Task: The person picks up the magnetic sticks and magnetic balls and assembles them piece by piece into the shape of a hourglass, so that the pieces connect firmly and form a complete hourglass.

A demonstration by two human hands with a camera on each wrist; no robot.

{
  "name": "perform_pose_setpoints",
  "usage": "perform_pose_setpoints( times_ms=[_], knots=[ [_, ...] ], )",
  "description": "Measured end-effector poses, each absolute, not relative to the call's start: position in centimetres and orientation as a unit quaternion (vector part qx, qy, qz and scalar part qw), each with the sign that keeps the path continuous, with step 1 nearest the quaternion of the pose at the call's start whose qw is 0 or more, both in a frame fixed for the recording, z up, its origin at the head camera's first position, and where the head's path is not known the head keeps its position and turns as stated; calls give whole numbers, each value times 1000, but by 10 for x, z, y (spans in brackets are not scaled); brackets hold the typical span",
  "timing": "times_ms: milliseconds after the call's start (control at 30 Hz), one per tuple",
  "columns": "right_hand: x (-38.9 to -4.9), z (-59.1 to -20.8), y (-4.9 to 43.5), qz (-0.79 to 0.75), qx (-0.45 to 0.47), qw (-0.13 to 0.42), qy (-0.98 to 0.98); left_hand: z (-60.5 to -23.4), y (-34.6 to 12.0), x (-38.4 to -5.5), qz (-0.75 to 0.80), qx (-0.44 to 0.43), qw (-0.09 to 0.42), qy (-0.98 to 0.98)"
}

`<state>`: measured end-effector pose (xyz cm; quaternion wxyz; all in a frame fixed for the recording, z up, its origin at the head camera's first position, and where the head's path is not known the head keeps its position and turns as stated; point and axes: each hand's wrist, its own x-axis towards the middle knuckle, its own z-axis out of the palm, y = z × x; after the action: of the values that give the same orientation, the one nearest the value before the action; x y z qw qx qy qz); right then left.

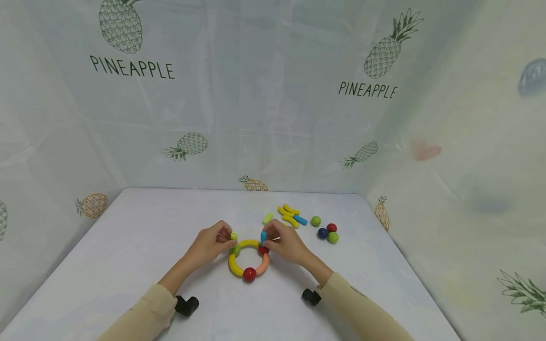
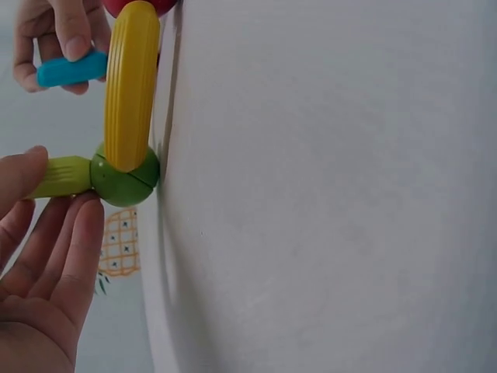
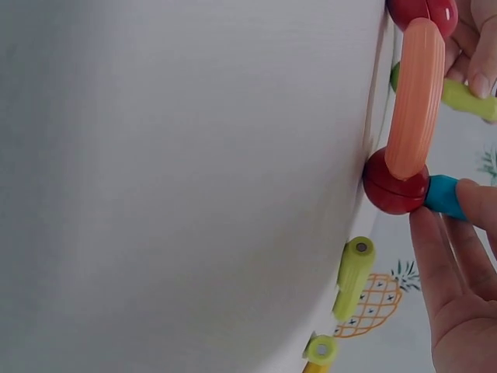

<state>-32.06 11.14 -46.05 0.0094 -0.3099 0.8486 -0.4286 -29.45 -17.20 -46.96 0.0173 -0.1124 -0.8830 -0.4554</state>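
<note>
On the worktop (image 1: 106,265), lower centre, a 6-piece ring (image 1: 249,243) is lying. Fingers of the left hand (image 1: 212,242) are pinching a lime stick (image 2: 66,177) on its green ball (image 2: 123,188), those of the right hand (image 1: 288,242) a blue stick (image 3: 444,194) on a red ball (image 3: 392,190) (magnetic, perhaps), likely steadying both upright.

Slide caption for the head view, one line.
Left hand pinches a green rod, right hand a blue rod, both upright on a multicoloured ring.

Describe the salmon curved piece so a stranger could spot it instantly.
On the white table, find the colourful ring. Along its right side in the head view, one curved piece links its two red balls; unlike the ring's yellow curved pieces, this one is salmon.
</note>
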Motion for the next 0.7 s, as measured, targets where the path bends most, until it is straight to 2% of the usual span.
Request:
perform_pose_setpoints(
  times_ms=[700],
  knots=[
    [-320,-462,117,-428,-305,8,851,-464,-167,-288,-456,-105,17,-884]
  ],
)
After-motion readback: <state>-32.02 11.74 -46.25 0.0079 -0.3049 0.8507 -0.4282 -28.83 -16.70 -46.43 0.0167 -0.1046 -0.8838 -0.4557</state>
